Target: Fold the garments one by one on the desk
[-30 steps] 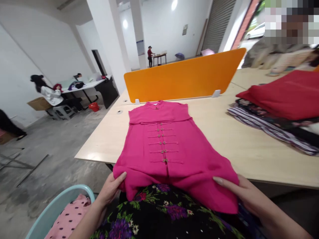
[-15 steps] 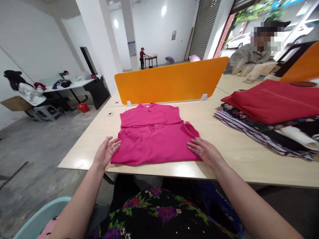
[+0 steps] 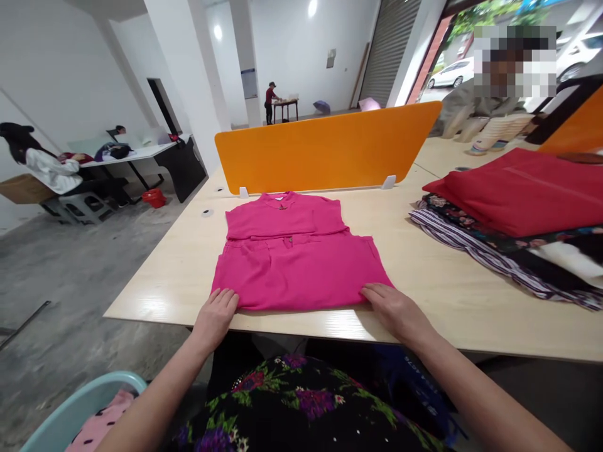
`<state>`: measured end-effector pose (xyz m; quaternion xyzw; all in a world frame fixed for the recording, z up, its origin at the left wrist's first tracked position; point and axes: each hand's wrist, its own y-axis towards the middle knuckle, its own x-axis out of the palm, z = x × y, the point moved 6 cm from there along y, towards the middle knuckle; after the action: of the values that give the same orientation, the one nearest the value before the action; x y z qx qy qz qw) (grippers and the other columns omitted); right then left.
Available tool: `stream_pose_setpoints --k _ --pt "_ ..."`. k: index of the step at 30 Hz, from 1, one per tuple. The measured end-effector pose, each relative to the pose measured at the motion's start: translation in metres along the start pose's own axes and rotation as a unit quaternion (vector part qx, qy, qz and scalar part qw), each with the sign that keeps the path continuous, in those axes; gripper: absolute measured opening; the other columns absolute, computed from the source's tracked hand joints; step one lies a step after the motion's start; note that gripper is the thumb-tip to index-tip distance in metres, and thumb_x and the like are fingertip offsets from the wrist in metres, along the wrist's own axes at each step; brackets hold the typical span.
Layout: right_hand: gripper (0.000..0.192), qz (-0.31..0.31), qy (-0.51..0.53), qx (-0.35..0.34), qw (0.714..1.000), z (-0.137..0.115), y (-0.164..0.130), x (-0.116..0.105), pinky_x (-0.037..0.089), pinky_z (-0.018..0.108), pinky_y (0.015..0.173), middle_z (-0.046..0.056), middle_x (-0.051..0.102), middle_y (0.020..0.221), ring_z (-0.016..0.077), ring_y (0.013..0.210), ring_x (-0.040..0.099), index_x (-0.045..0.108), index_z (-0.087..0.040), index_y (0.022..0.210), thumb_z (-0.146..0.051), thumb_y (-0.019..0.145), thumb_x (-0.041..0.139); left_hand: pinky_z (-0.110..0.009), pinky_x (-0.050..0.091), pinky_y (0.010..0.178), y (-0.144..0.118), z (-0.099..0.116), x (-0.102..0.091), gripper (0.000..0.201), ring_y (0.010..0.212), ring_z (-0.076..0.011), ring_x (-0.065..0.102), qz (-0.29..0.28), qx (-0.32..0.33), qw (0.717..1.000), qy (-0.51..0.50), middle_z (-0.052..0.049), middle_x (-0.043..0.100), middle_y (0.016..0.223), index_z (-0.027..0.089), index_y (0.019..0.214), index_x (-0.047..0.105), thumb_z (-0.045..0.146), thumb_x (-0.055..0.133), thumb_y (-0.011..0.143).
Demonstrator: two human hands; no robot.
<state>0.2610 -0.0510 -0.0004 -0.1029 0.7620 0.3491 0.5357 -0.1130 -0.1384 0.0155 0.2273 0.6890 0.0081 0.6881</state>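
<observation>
Head view. Pink dress [image 3: 296,260]: lies flat on the table [image 3: 452,295] at centre, lower half folded up over the body, collar at 12 o'clock toward the orange divider [image 3: 330,150]. One fold looks done; side folds appear left to do.

Left hand [image 3: 215,317]: at 7 o'clock of the dress, fingers spread flat on its near left corner, gripping nothing.

Right hand [image 3: 396,309]: at 5 o'clock, palm down and fingers apart on the near right corner.

Stack of folded clothes [image 3: 513,213]: at 3 o'clock, well apart, red piece on top.

Basket [image 3: 80,414]: at 8 o'clock, below the table edge, pink dotted cloth inside.

Other people: far off at 10 and 1 o'clock. Nothing lies between the hands and the dress.
</observation>
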Motion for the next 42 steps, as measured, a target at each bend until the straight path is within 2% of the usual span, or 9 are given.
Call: stream_pose_setpoints --k 6,9,14,17,23,28,34,38,42 --pt "0.029 -0.072 0.075 0.007 0.995 -0.012 -0.027 -0.021 0.053 0.036 0.079 0.009 0.070 0.096 0.0239 0.090 0.065 0.068 -0.023 0.082 -0.015 0.081 0.040 -0.045 0.031 0.112 -0.032 0.000 -0.018 0.041 0.117 -0.0230 0.056 -0.061 0.042 0.994 -0.084 -0.010 0.066 0.118 0.019 0.110 0.064 0.006 0.040 0.080" --pt "0.028 -0.157 0.171 0.043 0.972 -0.007 -0.031 -0.025 0.055 0.035 0.079 0.006 0.071 0.101 0.0240 0.092 0.067 0.071 -0.026 0.087 -0.024 0.081 0.044 -0.038 0.038 0.107 -0.040 -0.008 -0.027 0.040 0.115 -0.0206 0.058 -0.104 -0.008 0.973 -0.207 -0.006 0.066 0.119 0.023 0.106 0.065 0.009 0.041 0.077" --pt "0.031 -0.149 0.265 0.066 0.950 -0.028 0.032 -0.030 0.053 0.036 0.081 0.006 0.073 0.098 0.0258 0.091 0.067 0.072 -0.026 0.094 -0.042 0.084 0.048 -0.032 0.047 0.092 -0.001 -0.043 -0.034 0.029 0.103 -0.0204 0.062 -0.022 -0.121 0.966 -0.228 -0.008 0.067 0.110 0.022 0.108 0.063 0.026 0.040 0.090" --pt "0.029 -0.128 0.262 -0.008 0.956 -0.065 0.092 -0.015 0.050 0.036 0.088 0.007 0.071 0.106 0.0239 0.099 0.065 0.069 -0.023 0.100 -0.032 0.088 0.044 -0.037 0.044 0.096 0.035 -0.052 -0.018 0.029 0.106 -0.0212 0.058 -0.022 -0.115 0.982 -0.151 -0.010 0.063 0.114 0.019 0.111 0.060 0.022 0.040 0.091" --pt "0.026 -0.213 0.107 -0.054 0.970 -0.105 0.166 0.052 0.044 0.034 0.089 0.013 0.065 0.115 0.0249 0.107 0.059 0.065 -0.015 0.107 -0.024 0.086 0.053 -0.044 0.043 0.085 0.068 -0.061 0.010 0.026 0.107 -0.0286 0.050 -0.140 -0.128 0.982 0.018 -0.013 0.061 0.114 0.019 0.112 0.058 0.022 0.047 0.089" --pt "0.027 -0.253 0.051 -0.032 0.966 -0.104 0.180 0.072 0.039 0.030 0.071 0.009 0.067 0.100 0.0248 0.093 0.059 0.065 -0.019 0.094 -0.039 0.075 0.066 -0.041 0.041 0.084 0.063 -0.060 0.003 0.011 0.108 -0.0267 0.050 -0.171 -0.104 0.979 0.024 -0.010 0.060 0.109 0.019 0.093 0.057 0.021 0.047 0.088" --pt "0.014 -0.263 0.148 -0.048 0.952 -0.101 0.183 0.077 0.028 0.025 0.058 -0.002 0.053 0.063 0.0127 0.064 0.047 0.045 -0.020 0.061 -0.012 0.067 0.055 -0.037 0.040 0.085 0.066 -0.069 -0.015 0.012 0.097 -0.0231 0.055 -0.138 -0.083 0.987 -0.025 -0.007 0.061 0.095 0.020 0.093 0.052 0.019 0.040 0.090" --pt "0.014 -0.191 0.240 -0.008 0.952 -0.089 0.185 0.079 0.032 0.023 0.060 -0.003 0.050 0.066 0.0116 0.064 0.046 0.046 -0.020 0.069 -0.007 0.066 0.047 -0.038 0.039 0.086 0.086 -0.085 -0.020 0.013 0.097 -0.0238 0.056 -0.089 -0.106 0.990 -0.016 -0.007 0.062 0.096 0.020 0.096 0.053 0.018 0.042 0.089" --pt "0.030 -0.188 0.281 0.030 0.941 -0.080 0.183 0.088 0.037 0.022 0.066 -0.002 0.056 0.074 0.0132 0.070 0.052 0.054 -0.017 0.094 -0.008 0.065 0.050 -0.038 0.040 0.089 0.103 -0.094 0.005 0.018 0.103 -0.0232 0.054 -0.107 -0.135 0.985 -0.003 -0.008 0.061 0.107 0.021 0.102 0.054 0.016 0.044 0.089"
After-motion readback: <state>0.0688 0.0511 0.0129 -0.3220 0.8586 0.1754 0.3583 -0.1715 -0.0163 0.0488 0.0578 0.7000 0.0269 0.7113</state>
